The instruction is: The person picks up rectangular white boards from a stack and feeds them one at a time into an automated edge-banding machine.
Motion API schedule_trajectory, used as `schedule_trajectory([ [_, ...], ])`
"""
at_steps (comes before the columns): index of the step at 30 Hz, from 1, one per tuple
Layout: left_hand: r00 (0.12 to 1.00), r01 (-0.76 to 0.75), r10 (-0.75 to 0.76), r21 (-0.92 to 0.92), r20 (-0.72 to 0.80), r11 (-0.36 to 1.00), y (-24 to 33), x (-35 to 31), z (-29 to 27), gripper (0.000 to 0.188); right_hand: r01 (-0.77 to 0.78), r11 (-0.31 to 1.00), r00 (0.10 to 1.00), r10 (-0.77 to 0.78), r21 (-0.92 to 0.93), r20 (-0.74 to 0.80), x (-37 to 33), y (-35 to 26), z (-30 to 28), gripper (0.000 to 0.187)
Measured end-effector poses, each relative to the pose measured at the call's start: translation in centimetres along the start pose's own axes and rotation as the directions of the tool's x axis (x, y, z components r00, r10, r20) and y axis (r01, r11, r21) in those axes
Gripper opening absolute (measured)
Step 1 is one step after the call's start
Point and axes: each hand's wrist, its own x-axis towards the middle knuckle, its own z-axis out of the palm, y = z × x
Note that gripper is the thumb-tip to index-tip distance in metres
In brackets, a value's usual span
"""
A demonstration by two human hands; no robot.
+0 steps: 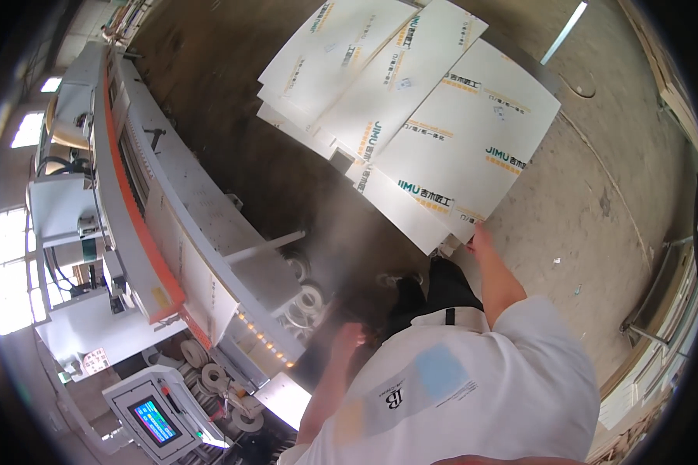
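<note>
Several white panels printed with coloured lettering lie fanned over one another in front of me, the nearest white panel [465, 139] on top at the right. My right hand [479, 237] is at this panel's near corner, its fingers closed around the edge. Below that corner, part of the support under the panels shows. My left hand [352, 336] hangs low beside my body, away from the panels. It is small and blurred, so its fingers cannot be made out, and I see nothing in it.
A long grey machine with an orange rail [143, 232] runs along my left. Its control panel [153, 422] with a lit screen stands at the lower left, near several rolls of banding [213, 377]. Boards [636, 387] and a metal bar [645, 335] line the right edge.
</note>
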Motion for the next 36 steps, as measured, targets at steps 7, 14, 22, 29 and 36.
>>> schedule_trajectory([
  [7, 0.964, -0.024, 0.048, -0.094, 0.261, 0.995, 15.6, 9.6, 8.7, 0.034, -0.021, 0.999, 0.94, 0.006, 0.039, 0.342, -8.3, 1.6, 2.1, 0.047],
  [14, 0.984, 0.011, 0.068, -0.438, 0.163, 0.899, 22.9, 8.9, 17.0, 0.032, -0.1, 0.991, 0.688, 0.133, -0.089, 0.713, -15.2, 3.3, 3.9, 0.047],
  [22, 0.989, -0.016, -0.06, -0.513, -0.132, 0.858, 14.8, 5.6, 10.8, 0.035, -0.049, 0.985, 0.892, -0.032, 0.166, 0.451, -13.4, -0.3, -1.0, 0.061],
  [29, 0.824, -0.075, -0.006, -0.119, -0.567, 0.99, 10.3, 0.8, 6.2, 0.052, -0.09, 0.995, 0.991, 0.086, 0.041, 0.103, -6.6, -0.1, -4.9, 0.063],
  [36, 0.729, -0.153, -0.141, -0.36, -0.67, 0.92, 5.1, -2.6, 8.0, 0.052, -0.165, 0.981, 0.939, 0.126, 0.097, 0.319, -8.3, -1.9, -2.3, 0.053],
])
